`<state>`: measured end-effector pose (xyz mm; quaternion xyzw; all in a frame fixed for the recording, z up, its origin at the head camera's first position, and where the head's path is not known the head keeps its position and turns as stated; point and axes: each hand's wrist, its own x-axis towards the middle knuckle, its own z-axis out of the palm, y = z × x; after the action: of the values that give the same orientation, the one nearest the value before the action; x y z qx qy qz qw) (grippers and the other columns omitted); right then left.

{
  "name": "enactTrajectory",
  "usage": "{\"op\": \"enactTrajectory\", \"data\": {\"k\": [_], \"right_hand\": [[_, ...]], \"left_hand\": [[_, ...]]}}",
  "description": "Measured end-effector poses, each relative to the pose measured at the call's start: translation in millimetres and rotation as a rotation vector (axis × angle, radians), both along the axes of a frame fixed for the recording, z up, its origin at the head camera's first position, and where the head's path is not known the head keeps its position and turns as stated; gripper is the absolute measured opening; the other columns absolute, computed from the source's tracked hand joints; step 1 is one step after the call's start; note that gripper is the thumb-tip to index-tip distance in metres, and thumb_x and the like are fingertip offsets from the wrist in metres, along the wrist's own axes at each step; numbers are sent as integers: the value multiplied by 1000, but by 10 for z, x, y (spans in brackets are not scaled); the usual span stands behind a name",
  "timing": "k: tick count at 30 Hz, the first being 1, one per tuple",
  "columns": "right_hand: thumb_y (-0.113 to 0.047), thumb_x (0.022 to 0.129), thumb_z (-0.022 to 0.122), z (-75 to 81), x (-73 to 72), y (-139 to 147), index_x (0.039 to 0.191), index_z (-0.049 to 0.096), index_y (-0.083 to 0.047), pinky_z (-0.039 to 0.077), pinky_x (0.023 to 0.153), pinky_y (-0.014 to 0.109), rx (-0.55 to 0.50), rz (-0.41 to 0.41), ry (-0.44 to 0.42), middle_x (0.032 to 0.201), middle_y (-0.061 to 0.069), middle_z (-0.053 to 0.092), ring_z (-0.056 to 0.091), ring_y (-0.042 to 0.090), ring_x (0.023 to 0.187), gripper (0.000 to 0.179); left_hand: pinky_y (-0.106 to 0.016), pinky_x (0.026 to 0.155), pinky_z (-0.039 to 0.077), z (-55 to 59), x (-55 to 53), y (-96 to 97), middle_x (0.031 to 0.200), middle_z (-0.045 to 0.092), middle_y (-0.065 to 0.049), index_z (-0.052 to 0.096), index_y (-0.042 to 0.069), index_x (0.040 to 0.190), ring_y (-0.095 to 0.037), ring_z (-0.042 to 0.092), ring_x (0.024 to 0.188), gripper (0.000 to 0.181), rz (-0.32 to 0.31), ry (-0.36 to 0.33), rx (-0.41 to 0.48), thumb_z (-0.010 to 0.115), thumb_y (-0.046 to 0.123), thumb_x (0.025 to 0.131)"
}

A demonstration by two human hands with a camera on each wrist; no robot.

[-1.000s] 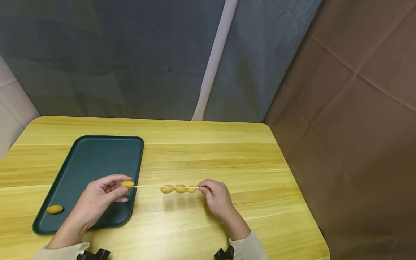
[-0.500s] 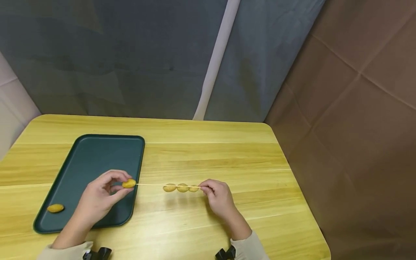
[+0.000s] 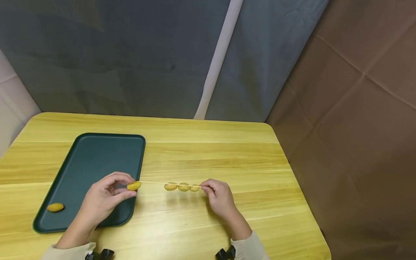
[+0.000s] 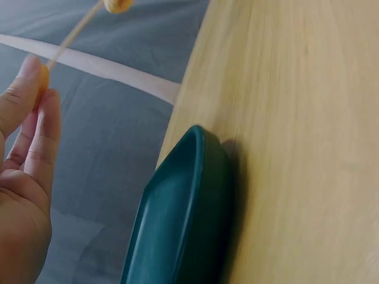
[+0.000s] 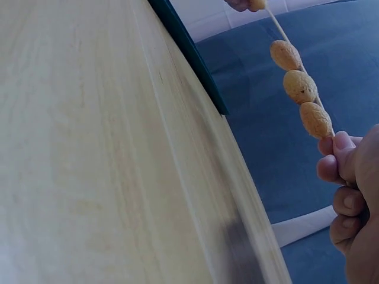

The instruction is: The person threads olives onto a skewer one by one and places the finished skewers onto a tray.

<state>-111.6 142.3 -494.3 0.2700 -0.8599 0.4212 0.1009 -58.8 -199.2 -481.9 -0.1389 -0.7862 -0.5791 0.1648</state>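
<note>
My right hand (image 3: 218, 196) pinches the right end of a thin wooden skewer (image 3: 151, 182) between thumb and forefinger. Three oval golden-brown balls (image 5: 300, 86) sit threaded close together near that hand, and a bare stretch of stick runs left from them. Over the tray's right edge, my left hand (image 3: 102, 196) pinches another oval ball (image 3: 134, 185) between thumb and fingertips. The skewer's left tip meets this ball's upper right end; how deep it goes in, I cannot tell. In the left wrist view the fingers (image 4: 44, 139) partly cover the ball.
A dark green tray (image 3: 107, 151) lies on the left of the wooden table (image 3: 211, 151). One more oval ball (image 3: 55, 207) rests in its near left corner. Grey cloth (image 3: 113, 54) hangs behind the table, brown cloth (image 3: 364, 126) on the right.
My left hand has shifted slightly right with its ball, which now tilts against the skewer's tip. The skewer slants a little more, its left end higher. My right hand has barely moved.
</note>
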Motion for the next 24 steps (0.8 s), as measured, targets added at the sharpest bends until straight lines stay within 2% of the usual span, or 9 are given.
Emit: {"op": "enactTrajectory", "data": {"k": [3,6,10,12,14,19,21,24], "right_hand": [[-7,95,68,-14,-7,-1,91,75,-5,51,57,23,11,6,21,70,6,66,50,3,59,9],[-8,95,68,-27,-14,6,91,75,-6,50,56,22,1,15,40,70,6,66,50,3,59,9],[-8,95,68,-34,-18,24,90,75,-6,49,54,21,-38,23,41,70,8,65,49,3,58,8],[-7,95,68,-36,-21,33,91,75,-6,49,55,21,-48,31,38,70,8,65,49,3,59,8],[-6,95,68,-39,-23,39,91,74,-6,50,55,21,-56,44,34,70,9,65,50,2,59,7],[-4,95,68,-39,-23,43,91,74,-5,50,55,22,-59,70,50,70,9,66,50,2,59,8],[-4,95,68,-41,-22,42,91,74,-6,50,55,21,-59,73,60,70,8,66,50,2,59,7],[-3,94,68,-51,-25,40,91,74,-6,50,55,21,-51,68,73,70,7,65,50,2,59,7]], "left_hand": [[-17,80,56,11,14,-8,107,67,7,69,-1,100,-1,66,96,31,7,-30,17,77,-19,76],[-16,83,55,13,13,-13,111,68,6,68,-3,102,-3,65,101,29,-15,-28,73,74,-20,79],[-20,84,56,-2,-1,-18,117,65,-4,55,-14,113,-10,66,103,41,-127,-5,273,67,-31,78],[-21,86,56,-10,0,-14,117,65,-6,49,-16,117,-10,66,104,48,-149,11,313,64,-35,76],[-19,87,55,-15,5,-6,116,63,-7,48,-16,115,-9,65,105,49,-139,37,273,64,-37,74],[-15,81,55,-7,21,27,110,63,-3,53,-11,112,-4,64,100,53,-35,85,68,72,-35,68],[-15,76,55,-2,22,33,109,65,-1,56,-8,112,-4,65,95,55,-8,96,32,74,-34,66],[-15,73,55,-4,23,26,109,68,1,58,-6,112,-4,66,94,55,-5,115,4,75,-33,67]]}}
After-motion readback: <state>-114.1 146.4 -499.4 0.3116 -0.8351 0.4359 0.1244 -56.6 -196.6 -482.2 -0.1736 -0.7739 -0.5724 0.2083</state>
